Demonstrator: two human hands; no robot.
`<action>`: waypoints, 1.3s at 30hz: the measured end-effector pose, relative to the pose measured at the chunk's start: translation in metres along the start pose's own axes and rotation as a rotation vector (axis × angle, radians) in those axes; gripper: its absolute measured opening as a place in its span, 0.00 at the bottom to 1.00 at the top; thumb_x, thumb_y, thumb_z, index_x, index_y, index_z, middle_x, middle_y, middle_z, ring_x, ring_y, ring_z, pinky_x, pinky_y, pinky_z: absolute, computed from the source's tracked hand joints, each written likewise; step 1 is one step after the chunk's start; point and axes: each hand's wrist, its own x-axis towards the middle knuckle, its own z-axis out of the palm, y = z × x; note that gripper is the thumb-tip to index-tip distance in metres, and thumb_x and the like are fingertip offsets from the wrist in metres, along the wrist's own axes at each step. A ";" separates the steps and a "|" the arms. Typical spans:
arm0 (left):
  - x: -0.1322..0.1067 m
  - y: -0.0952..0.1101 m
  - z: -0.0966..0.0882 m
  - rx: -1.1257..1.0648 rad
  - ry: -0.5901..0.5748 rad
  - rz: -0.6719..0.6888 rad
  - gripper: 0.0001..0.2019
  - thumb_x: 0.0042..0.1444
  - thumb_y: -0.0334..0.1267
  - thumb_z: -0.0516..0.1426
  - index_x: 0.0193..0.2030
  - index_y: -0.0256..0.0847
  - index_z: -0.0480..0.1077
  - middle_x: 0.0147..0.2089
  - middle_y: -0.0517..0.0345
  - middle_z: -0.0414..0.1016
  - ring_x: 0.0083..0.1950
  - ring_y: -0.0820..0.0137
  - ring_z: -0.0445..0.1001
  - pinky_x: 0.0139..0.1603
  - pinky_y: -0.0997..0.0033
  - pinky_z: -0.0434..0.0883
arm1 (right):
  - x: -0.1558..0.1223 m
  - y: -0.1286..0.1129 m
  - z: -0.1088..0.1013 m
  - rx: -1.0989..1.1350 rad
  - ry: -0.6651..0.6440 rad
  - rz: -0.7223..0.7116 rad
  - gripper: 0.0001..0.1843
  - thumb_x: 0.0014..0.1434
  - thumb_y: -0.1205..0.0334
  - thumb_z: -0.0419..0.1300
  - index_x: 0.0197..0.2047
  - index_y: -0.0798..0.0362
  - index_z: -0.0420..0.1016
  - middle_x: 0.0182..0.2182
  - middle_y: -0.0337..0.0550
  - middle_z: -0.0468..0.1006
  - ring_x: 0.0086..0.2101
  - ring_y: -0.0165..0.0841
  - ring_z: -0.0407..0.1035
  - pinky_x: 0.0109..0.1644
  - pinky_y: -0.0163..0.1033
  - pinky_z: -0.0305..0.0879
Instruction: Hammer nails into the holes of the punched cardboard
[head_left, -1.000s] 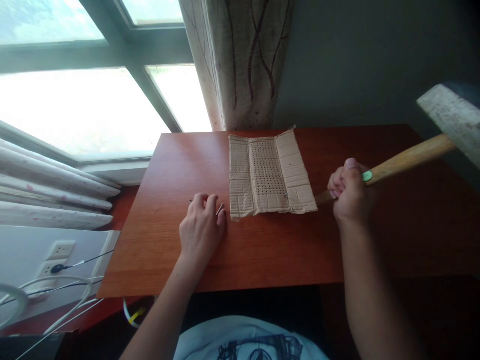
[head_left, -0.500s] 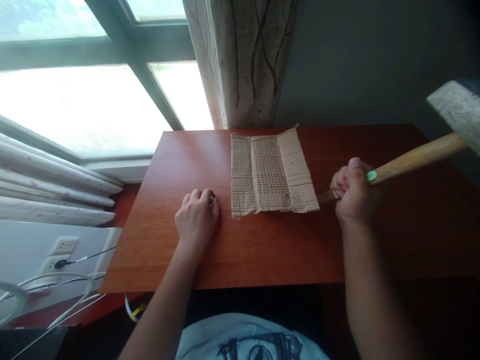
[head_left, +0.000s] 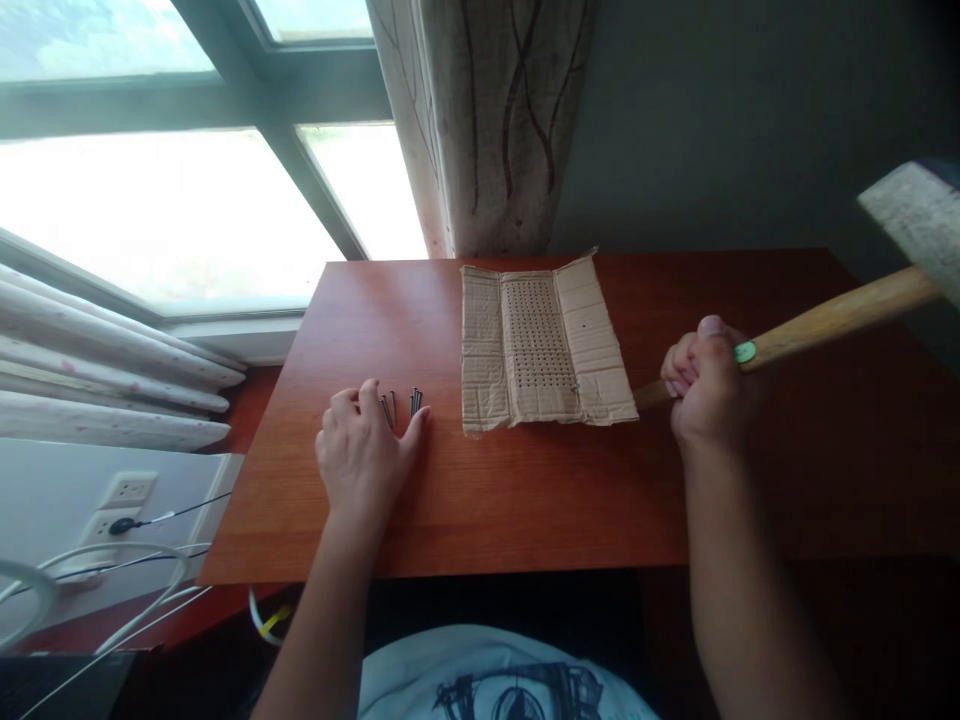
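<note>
My left hand [head_left: 365, 440] rests on the left part of the table, its thumb and fingers apart. Several dark nails [head_left: 415, 402] lie on the wood between its thumb and fingers; the hand partly covers some of them. My right hand [head_left: 703, 378] is wrapped round the wooden handle of a hammer [head_left: 840, 318], raised at the right. The hammer's grey metal head is cut off by the frame edge. Between the hands lies a creased cardboard sheet [head_left: 484, 350], its middle strip dotted with rows of small holes. A small dark thing sticks up near that strip's lower right corner.
The brown table [head_left: 525, 510] ends close to my body. A window [head_left: 187, 200] and curtains [head_left: 495, 120] stand behind and to the left. Wall sockets [head_left: 120, 508] with cables are at the lower left.
My left hand has opened and shifted a little left, uncovering the nails, which now lie on the table. The right hand and hammer have barely moved.
</note>
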 end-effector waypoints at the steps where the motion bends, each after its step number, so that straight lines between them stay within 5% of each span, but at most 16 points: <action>1: -0.002 -0.002 0.000 0.016 -0.017 -0.005 0.35 0.62 0.59 0.57 0.65 0.31 0.65 0.56 0.34 0.70 0.55 0.45 0.71 0.52 0.50 0.72 | 0.000 0.000 0.000 0.002 0.002 -0.004 0.31 0.64 0.48 0.62 0.17 0.49 0.51 0.13 0.29 0.50 0.13 0.23 0.48 0.16 0.36 0.41; 16: 0.011 -0.005 0.022 -0.239 0.029 0.217 0.19 0.64 0.39 0.54 0.59 0.33 0.69 0.51 0.39 0.74 0.52 0.50 0.73 0.57 0.53 0.71 | -0.001 -0.001 0.001 -0.036 0.020 -0.008 0.31 0.63 0.46 0.62 0.17 0.49 0.51 0.13 0.29 0.50 0.13 0.23 0.48 0.15 0.35 0.42; 25: 0.001 -0.012 0.010 -0.436 -0.044 0.144 0.22 0.63 0.45 0.56 0.60 0.38 0.69 0.54 0.45 0.75 0.46 0.58 0.78 0.50 0.59 0.74 | 0.000 0.000 -0.001 -0.023 0.008 -0.011 0.31 0.63 0.48 0.62 0.17 0.48 0.51 0.13 0.29 0.50 0.12 0.23 0.48 0.16 0.36 0.40; 39: 0.025 -0.031 -0.011 -0.251 -0.265 0.118 0.12 0.61 0.47 0.54 0.40 0.43 0.74 0.40 0.53 0.79 0.43 0.59 0.77 0.40 0.64 0.66 | -0.001 -0.001 0.000 -0.025 0.009 -0.010 0.31 0.63 0.48 0.62 0.17 0.48 0.52 0.13 0.29 0.51 0.13 0.23 0.48 0.16 0.36 0.41</action>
